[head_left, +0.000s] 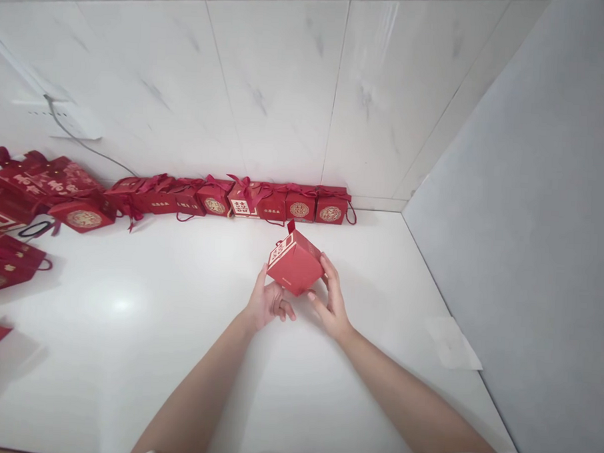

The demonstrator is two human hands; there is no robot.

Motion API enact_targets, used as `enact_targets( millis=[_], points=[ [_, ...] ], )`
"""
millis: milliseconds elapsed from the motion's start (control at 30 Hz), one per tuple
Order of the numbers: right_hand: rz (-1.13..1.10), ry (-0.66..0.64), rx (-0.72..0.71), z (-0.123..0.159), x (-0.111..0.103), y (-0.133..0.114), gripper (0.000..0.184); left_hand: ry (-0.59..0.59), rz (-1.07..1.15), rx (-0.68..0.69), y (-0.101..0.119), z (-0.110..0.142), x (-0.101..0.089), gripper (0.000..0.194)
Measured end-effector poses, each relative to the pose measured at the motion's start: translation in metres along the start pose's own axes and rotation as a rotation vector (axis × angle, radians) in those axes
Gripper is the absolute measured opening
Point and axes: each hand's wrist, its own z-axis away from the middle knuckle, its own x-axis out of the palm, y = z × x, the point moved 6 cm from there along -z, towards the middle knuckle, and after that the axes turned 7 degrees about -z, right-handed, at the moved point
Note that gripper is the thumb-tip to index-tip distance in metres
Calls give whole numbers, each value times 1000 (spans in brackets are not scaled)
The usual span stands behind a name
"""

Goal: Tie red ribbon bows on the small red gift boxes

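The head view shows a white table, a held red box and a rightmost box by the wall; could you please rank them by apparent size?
White table
Held red box
Rightmost box by the wall; farther away, so true size is unsure

At the centre we see a box [300,265] of smooth, matt card, and towards 10 o'clock, ribbons [256,194] of soft cloth with a satin sheen. We find the table [180,268] smooth and glossy, the tiles [273,72] at 12 o'clock polished and marble-veined. At 3 o'clock the panel [548,197] looks matt; whether the slip [454,343] at 4 o'clock is paper or thin plastic, we cannot tell.
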Motion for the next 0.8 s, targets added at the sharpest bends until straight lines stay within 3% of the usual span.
enact_targets(
  millis=[300, 500, 667, 733, 800],
  points=[
    [-95, 33, 24, 0, -2, 6, 61, 86, -5, 6, 1, -2, -5, 91],
    [-259, 175, 115, 0, -9, 13, 41, 195, -151, 295, 19, 6, -18, 49],
    [-378, 249, 209, 3, -6, 24, 51, 186, -261, 198, 32, 15, -33, 84],
    [-410, 259, 264, 3, -5, 29, 54, 286, -326, 179, 39, 18, -45, 81],
    [-456, 266, 336, 3, -6, 34, 56, 517, -406, 211, 49, 26, -66, 67]
  ],
)
